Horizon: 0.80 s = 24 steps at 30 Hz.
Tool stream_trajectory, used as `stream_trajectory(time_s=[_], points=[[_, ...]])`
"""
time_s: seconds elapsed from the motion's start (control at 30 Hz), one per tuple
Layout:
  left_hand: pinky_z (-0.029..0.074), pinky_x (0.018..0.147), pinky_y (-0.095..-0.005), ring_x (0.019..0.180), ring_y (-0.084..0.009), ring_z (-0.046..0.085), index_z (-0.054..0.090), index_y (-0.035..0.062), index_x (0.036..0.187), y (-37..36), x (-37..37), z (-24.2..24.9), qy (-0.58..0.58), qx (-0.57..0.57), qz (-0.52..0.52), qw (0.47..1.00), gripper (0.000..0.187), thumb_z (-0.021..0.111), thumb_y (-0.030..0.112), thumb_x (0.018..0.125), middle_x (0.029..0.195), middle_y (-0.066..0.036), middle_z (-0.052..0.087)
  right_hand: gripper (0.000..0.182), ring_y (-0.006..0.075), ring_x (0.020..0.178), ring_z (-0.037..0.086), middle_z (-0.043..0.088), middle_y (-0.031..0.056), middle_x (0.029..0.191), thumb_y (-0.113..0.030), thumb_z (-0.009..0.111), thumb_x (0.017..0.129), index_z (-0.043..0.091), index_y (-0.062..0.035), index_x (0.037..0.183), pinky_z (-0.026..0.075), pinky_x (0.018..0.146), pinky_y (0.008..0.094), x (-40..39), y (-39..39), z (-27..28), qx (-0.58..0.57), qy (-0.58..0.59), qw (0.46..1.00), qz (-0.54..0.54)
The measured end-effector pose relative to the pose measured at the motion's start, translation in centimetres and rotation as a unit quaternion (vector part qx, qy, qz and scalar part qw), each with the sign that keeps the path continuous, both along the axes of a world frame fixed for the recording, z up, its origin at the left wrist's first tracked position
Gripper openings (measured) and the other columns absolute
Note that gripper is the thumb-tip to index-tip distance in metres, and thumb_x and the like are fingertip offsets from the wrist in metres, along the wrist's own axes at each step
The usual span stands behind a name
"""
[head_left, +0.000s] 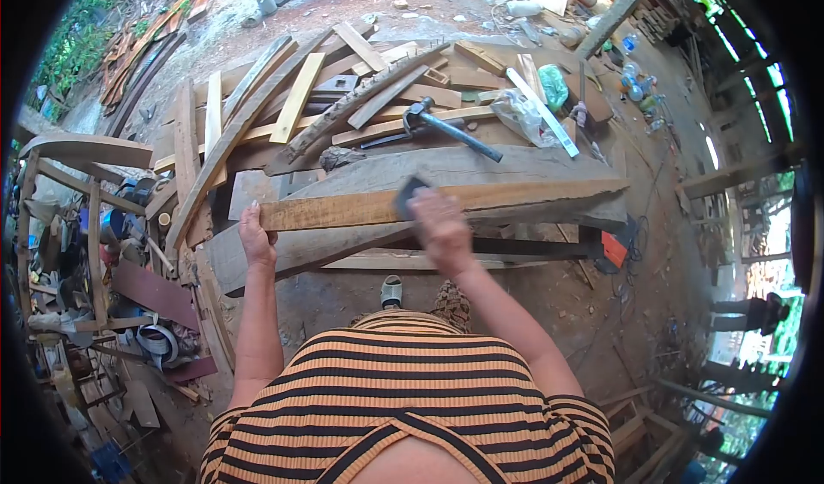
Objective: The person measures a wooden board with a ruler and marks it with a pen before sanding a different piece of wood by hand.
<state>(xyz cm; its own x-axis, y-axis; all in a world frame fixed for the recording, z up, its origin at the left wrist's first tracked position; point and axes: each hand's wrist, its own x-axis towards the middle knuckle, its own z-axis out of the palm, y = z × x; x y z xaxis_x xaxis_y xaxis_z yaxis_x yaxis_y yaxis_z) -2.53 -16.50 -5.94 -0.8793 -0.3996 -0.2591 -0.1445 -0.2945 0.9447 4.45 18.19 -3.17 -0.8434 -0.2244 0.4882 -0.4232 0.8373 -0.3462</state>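
A long brown wooden board (343, 209) lies across the thick grey slabs of the workbench (257, 248). My left hand (257, 237) is closed around the board's left end, with the thumb on top. Over the middle of the board, my right hand (444, 231) grips a dark, flat piece of sandpaper (410, 197) against the upper surface. Motion blurs the right hand, and its fingertips are partly hidden. Beyond the board, a claw hammer (455, 132) with a blue-grey handle lies on the wood pile.
Loose planks (299, 98) and offcuts are heaped behind the bench. A clear plastic bag (521, 117) and a green bag (554, 87) sit at the back right. Cluttered racks (94, 244) stand on the left. A red-orange piece (614, 250) is near the bench's right end.
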Motion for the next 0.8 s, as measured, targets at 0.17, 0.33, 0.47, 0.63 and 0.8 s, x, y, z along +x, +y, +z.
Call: stream_trajectory(time_s=[0.17,0.33,0.47,0.63,0.8], points=[[0.024,0.033,-0.0213,0.043,-0.0042,0.042,0.051,0.0199,0.079,1.4,0.7,-0.9,-0.017,0.007,-0.006,1.000,0.015,0.053,0.026,0.093,0.063,0.007,0.048,0.035,0.0288,0.129,0.045,0.054,0.0147,0.132,-0.019,0.047,0.095,0.057,-0.0062,0.126,0.030,0.105,0.0483,2.0,17.4,-5.3,0.029,-0.051,0.928,-0.369],[0.024,0.033,-0.0216,0.043,-0.0051,0.043,0.051,0.0194,0.079,1.9,0.8,-0.6,-0.019,0.008,0.002,1.000,0.015,0.053,0.026,0.093,0.063,0.007,0.048,0.037,0.0325,0.127,0.044,0.054,0.0169,0.128,-0.017,0.046,0.094,0.054,-0.0049,0.127,0.028,0.103,0.0492,0.0,4.6,-4.0,0.043,0.010,0.980,-0.194],[0.024,0.034,-0.0218,0.045,-0.0050,0.045,0.052,0.0195,0.079,1.7,1.0,-0.8,-0.019,-0.002,0.005,1.000,0.014,0.054,0.025,0.092,0.064,0.006,0.049,0.041,0.0264,0.132,0.043,0.052,0.0128,0.135,-0.010,0.050,0.088,0.054,-0.0096,0.130,0.022,0.112,0.0475,1.6,-4.3,-2.1,-0.018,-0.029,0.999,0.030],[0.024,0.034,-0.0214,0.046,-0.0052,0.046,0.052,0.0197,0.079,1.5,1.1,-0.8,-0.019,0.007,0.014,1.000,0.014,0.055,0.026,0.091,0.065,0.006,0.051,0.039,0.0292,0.123,0.051,0.060,0.0136,0.124,-0.011,0.049,0.087,0.058,-0.0068,0.124,0.034,0.103,0.0452,1.2,8.8,-2.1,0.085,0.027,0.992,-0.086],[0.032,0.038,-0.0228,0.052,-0.0072,0.054,0.058,0.0218,0.084,0.0,1.2,-2.6,-0.059,0.088,-0.014,0.994,0.013,0.061,0.034,0.087,0.071,0.006,0.060,0.041,0.0272,0.133,0.040,0.049,0.0121,0.138,-0.030,0.045,0.097,0.053,-0.0085,0.131,0.025,0.109,0.0514,1.5,19.8,-5.4,-0.032,-0.097,0.902,-0.419]])
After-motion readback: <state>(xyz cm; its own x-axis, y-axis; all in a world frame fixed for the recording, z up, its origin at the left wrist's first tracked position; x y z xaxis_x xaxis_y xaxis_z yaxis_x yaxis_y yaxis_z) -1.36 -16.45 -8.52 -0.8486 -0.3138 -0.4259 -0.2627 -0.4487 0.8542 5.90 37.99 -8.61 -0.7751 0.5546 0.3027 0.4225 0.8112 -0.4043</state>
